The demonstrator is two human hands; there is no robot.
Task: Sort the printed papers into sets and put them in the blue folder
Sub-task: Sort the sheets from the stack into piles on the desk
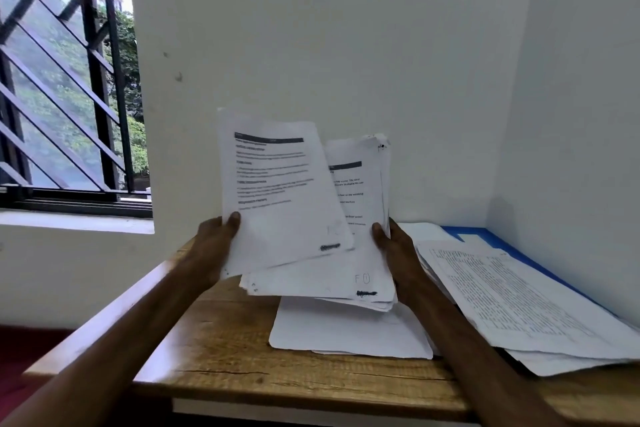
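Sorting in mid-air: one sheet held apart from the stack, above the wooden table [225, 340].
Left hand [216, 239] pinched the front sheet [277, 191] at its lower left corner, thumb on the printed face; right hand [394, 246] gripped the thicker stack [360, 218] by its lower right edge. Both stood roughly upright, long axis vertical, headings at the top, the sheet overlapping the stack's left side (text blurred, unreadable). Blue folder [498, 241] lay along the table's right edge against the wall, mostly buried under a printed pile [519, 302]; blank-faced sheets [346, 329] lay near the front middle. To do the step well, I judged, the sheet's heading and corner mark should be matched to a set before laying it down, edges squared.
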